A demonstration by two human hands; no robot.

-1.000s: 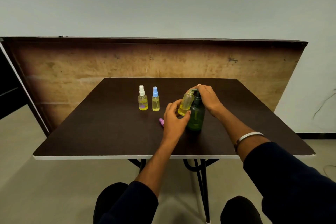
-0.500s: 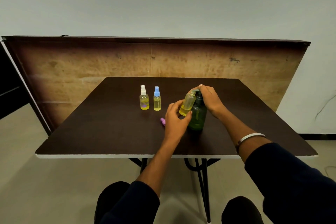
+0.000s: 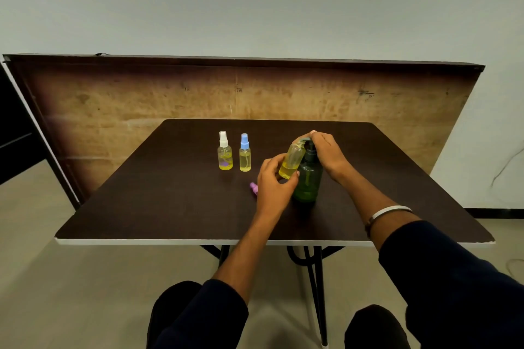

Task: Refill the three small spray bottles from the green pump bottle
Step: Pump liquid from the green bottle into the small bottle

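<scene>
A dark brown worktop (image 3: 175, 201) with a pale front edge stood on thin black legs over a light tiled floor (image 3: 71, 278). Behind it a large worn wooden board (image 3: 141, 105) leaned on its long edge against a plain pale wall (image 3: 255, 3), with a thin cable hanging on the wall at far right.

The green pump bottle (image 3: 307, 178) stood upright near the middle of the worktop. The right hand (image 3: 329, 154) lay over its pump head, fingers curled down round the top. The left hand (image 3: 273, 181) pinched an uncapped small spray bottle (image 3: 292, 160) holding yellow liquid, tilting it so its open neck sat at the pump's spout; the two hands were close together at the bottles.

A small pink cap (image 3: 253, 187) lay on the worktop just left of the left hand. Farther left and back, two more small bottles stood upright side by side, a white-capped spray bottle (image 3: 225, 151) and a blue-capped spray bottle (image 3: 244, 153), both holding yellow liquid. Dark sleeves and a pale bracelet (image 3: 388, 211) on the right wrist showed.
</scene>
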